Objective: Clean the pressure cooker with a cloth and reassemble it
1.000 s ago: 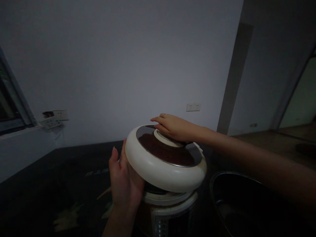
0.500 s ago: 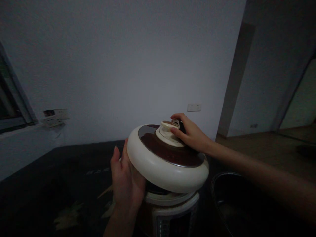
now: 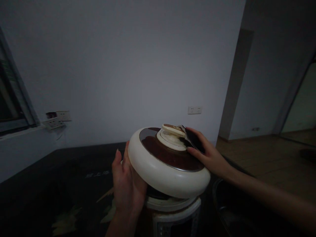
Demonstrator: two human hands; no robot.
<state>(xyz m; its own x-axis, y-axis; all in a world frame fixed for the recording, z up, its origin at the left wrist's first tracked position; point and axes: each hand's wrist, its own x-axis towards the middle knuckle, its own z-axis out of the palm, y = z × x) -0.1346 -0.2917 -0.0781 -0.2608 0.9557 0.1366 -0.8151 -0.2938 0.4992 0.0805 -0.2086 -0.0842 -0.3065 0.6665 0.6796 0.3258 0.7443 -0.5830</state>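
Now | left hand (image 3: 128,184) grips cream lid (image 3: 163,174) by its rim | right hand (image 3: 208,154) lies flat, unclenched, on top | table (image 3: 49,187) writing (image 3: 97,173) too faint to read

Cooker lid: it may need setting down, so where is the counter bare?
The dark countertop is bare left of the left hand, back to the wall. Crowded right: the cooker base under the lid, and a dark basin beside it, below the right hand.

Holds left hand (image 3: 128,187) upright, palm turned right, fingers straight and together; stretches right hand (image 3: 209,156) in from the right, palm down, fingers laid flat, forearm extended.
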